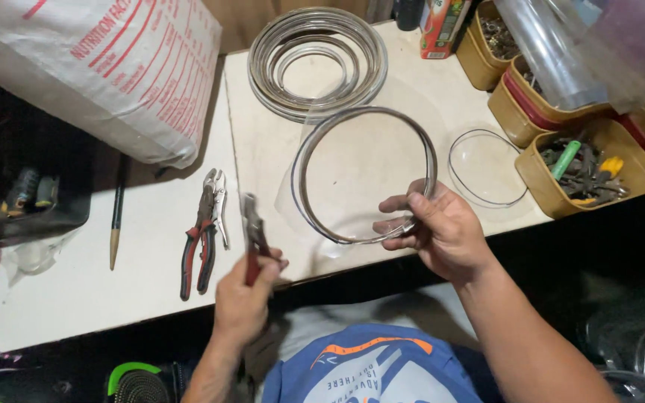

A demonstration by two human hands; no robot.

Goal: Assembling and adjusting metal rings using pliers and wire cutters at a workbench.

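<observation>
We are seeing only part of the big white sack (113,67), because the top edge is cutting it off. Our left hand (244,298) is hiding the red handles of the pliers (254,231). The yellow tubs (587,168) are running off the right side.

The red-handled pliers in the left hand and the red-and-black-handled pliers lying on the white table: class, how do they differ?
The red-handled pliers are held up, jaws upward, in the left hand; the red-and-black-handled pliers lie flat, untouched, on the white table. The held pair shows plain red grips; the lying pair's are red and black. Both have metal jaws.
</observation>
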